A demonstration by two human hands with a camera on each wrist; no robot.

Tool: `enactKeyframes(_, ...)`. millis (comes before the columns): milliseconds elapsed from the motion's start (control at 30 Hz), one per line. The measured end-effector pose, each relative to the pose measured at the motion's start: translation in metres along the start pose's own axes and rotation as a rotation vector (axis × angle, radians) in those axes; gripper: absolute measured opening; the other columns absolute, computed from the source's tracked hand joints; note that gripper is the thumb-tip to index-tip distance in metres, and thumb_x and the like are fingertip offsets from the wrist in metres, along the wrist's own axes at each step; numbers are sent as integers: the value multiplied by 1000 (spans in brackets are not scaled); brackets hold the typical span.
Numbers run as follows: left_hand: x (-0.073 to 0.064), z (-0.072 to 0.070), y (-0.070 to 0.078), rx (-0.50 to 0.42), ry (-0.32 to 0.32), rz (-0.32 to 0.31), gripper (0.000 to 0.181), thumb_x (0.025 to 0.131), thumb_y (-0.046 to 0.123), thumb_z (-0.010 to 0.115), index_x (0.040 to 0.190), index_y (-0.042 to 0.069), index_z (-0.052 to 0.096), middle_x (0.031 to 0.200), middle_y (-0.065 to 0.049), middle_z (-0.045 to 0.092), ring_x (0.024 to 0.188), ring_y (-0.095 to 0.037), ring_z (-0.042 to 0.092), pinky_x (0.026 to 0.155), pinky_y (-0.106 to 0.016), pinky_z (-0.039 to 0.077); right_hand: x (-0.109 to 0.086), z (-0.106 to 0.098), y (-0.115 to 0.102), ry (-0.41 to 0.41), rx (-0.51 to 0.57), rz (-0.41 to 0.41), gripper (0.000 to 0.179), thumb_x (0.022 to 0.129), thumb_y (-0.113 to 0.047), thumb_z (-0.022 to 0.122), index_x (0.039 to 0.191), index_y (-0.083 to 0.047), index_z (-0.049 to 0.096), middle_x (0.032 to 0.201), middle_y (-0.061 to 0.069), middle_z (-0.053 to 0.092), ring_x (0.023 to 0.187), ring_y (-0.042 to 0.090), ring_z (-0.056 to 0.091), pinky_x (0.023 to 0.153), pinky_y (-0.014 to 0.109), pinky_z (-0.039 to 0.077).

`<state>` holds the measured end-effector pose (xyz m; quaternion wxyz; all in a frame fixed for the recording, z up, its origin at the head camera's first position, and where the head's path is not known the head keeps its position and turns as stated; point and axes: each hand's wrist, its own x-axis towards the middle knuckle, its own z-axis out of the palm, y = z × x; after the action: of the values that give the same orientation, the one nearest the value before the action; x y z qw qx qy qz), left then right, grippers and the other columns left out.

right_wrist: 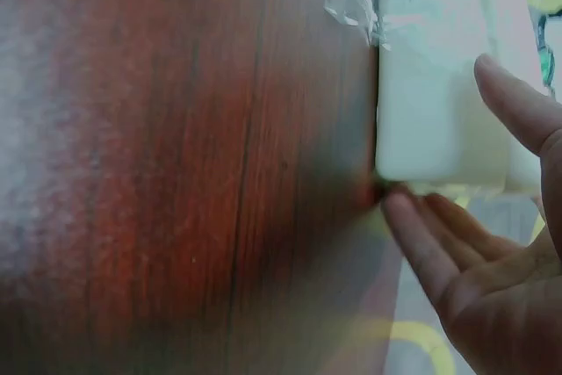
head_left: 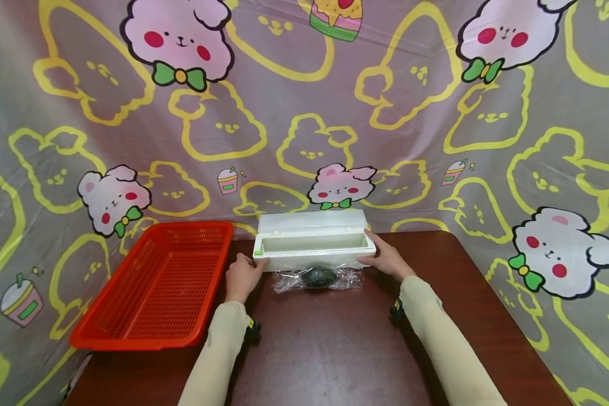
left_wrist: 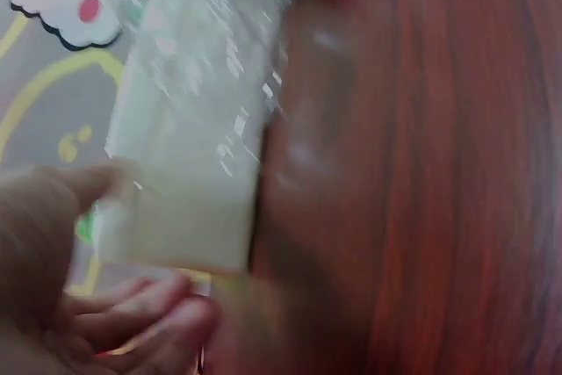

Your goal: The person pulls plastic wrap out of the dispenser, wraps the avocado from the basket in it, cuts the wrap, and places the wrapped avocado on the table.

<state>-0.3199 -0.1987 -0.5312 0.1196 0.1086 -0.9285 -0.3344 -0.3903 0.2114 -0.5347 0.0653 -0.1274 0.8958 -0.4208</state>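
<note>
A long white plastic wrap dispenser (head_left: 314,260) stands at the back of the table, its clear lid (head_left: 312,221) raised. My left hand (head_left: 242,277) holds its left end, thumb at the front corner; the left wrist view, blurred, shows the fingers (left_wrist: 189,327) by the end face. At the opposite end, my right hand (head_left: 388,258) grips with the thumb on the front and the fingers (right_wrist: 421,239) against the end face. Just before the dispenser lies a dark, rounded item (head_left: 318,277) in clear plastic wrap (head_left: 352,278); its kind cannot be told.
To the left sits a red perforated plastic basket (head_left: 203,316). The dark reddish-brown wooden table (head_left: 330,355) reaches a patterned cloth (head_left: 279,67) hung behind and at both sides.
</note>
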Motion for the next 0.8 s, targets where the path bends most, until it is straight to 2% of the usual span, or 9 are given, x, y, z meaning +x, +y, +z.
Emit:
enactKeyframes(67,-3,0,2,26,-40,17,52,90,51,75,97,0,73,89,-15,76,81,-37,70,77,-51,56,-1,2,-2,22,-70,-30,94,91,-37,80,166,-20,26,160,26,37,141,46,43,114,64,38)
enactKeyframes(133,-4,1,3,11,-89,37,44,91,49,76,94,5,80,87,-11,78,79,-31,70,74,-45,55,-3,4,-4,52,-118,-59,90,90,-37,81,163,-18,31,153,27,43,136,44,47,112,63,40)
enactKeyframes(233,-4,5,2,-68,-139,65,31,94,39,75,99,8,82,89,-8,78,80,-24,68,73,-37,53,-7,6,-9,110,-160,-92,84,88,-35,84,155,-12,40,139,25,47,123,42,53,106,60,45)
enactKeyframes(300,-3,8,2,-147,-159,73,25,96,31,75,102,8,82,90,-9,78,81,-23,68,73,-33,51,-11,8,-12,160,-163,-84,76,86,-33,86,144,-7,45,129,22,48,113,39,55,99,56,48)
enactKeyframes(433,-2,12,3,-300,-166,75,17,97,19,73,97,4,80,88,-14,78,80,-26,71,70,-28,51,-19,9,-17,260,-193,16,58,84,-36,87,116,-2,51,108,17,60,90,30,59,78,42,50)
enactKeyframes(500,-3,12,5,-342,-158,84,14,97,16,73,94,4,80,86,-16,77,77,-26,71,69,-26,50,-23,9,-19,277,-213,74,51,85,-41,85,104,-2,59,94,12,67,77,25,60,68,36,47)
enactKeyframes(567,-3,12,6,-348,-145,110,13,96,16,74,92,6,80,85,-16,77,74,-23,70,68,-26,49,-26,10,-21,261,-227,121,46,86,-47,82,96,-3,69,82,7,71,69,21,61,61,32,45)
enactKeyframes(667,-4,10,6,-323,-132,174,11,95,18,76,96,8,81,87,-12,77,75,-18,66,72,-27,50,-30,12,-23,210,-187,142,41,89,-47,79,94,-7,81,73,6,75,63,19,67,59,31,48)
enactKeyframes(800,-4,9,7,-288,-151,277,12,95,20,77,102,11,81,94,-5,79,81,-15,67,77,-30,54,-30,18,-25,169,14,149,35,92,-36,79,108,-5,81,84,12,79,65,20,75,62,30,58)
